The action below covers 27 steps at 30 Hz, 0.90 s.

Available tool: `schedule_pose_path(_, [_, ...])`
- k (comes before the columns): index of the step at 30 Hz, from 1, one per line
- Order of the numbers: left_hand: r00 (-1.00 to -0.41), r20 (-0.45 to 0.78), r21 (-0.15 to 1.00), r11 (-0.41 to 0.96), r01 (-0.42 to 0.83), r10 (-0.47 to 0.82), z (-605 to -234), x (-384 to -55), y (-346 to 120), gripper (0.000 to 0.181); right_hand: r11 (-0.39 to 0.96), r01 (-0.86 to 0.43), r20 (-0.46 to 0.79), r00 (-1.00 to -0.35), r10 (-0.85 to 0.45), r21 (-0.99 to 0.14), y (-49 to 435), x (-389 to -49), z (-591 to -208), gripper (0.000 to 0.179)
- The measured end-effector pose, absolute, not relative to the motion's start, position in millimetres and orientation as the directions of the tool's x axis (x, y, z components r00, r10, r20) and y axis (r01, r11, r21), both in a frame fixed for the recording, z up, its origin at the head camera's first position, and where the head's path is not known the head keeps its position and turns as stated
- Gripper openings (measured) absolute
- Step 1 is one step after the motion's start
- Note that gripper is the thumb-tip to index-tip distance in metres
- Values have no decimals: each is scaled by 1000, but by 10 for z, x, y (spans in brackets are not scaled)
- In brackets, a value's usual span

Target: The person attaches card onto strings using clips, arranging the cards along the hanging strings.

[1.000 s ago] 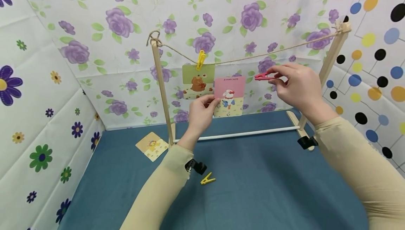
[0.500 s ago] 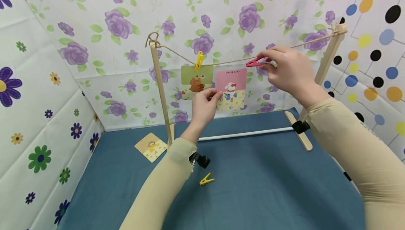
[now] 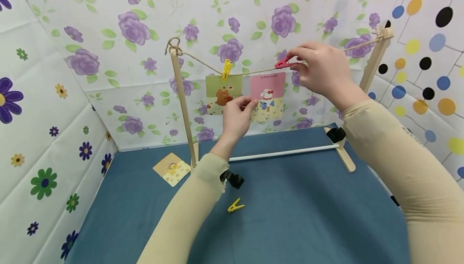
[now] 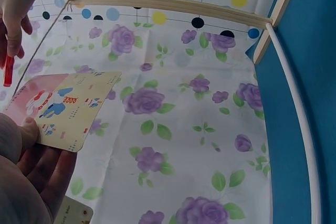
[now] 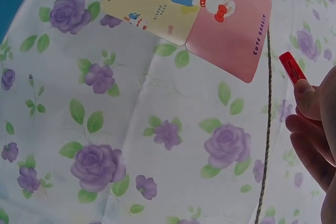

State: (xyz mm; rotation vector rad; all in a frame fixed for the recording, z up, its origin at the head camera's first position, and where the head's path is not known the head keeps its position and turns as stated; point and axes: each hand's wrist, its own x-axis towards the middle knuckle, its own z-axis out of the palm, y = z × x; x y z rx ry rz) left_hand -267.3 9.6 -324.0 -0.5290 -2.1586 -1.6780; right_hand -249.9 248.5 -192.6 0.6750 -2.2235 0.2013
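Observation:
My left hand [image 3: 237,117] pinches the left edge of a pink and yellow rabbit card [image 3: 268,90] between thumb and fingers. The card's top edge is just under the twine [image 3: 253,72]. Up at the right, my right hand [image 3: 322,68] pinches a red clothespin [image 3: 284,63], its nose pointing left, close to the twine above the card's upper right corner. In the right wrist view the red clothespin [image 5: 292,67] is beside the twine, apart from the card. A green bear card [image 3: 217,88] hangs to the left, held on the twine by a yellow clothespin [image 3: 226,70].
Two wooden posts [image 3: 183,107] carry the twine, with a white rod [image 3: 282,154] joining their feet low down. On the blue cloth [image 3: 290,211] lie a lion card [image 3: 172,169] by the left post and a yellow clothespin [image 3: 235,205]. Patterned cloth walls stand behind and at both sides.
Both hands have risen: the left lifts the rabbit card up to the twine, and the right brings the red clothespin up and left to it. The bear card stays on the line.

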Motion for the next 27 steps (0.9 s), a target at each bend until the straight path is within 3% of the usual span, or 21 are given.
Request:
schedule_pose_path(8, [-875,478,848,221,481,72,-3209,-2665,133,22,855,-510,707,-571,-418,93,2421,-2532,-1843,20])
schedule_pose_path(14, [-881,467,855,215,472,77,-3185,-2664,158,23,841,-522,718,-531,-449,140,2379,-2553,-1834,24])
schedule_pose_path(27, [-894,443,872,201,447,64,-3156,-2676,166,22,851,-510,711,-552,-435,124,2349,-2567,-1831,22])
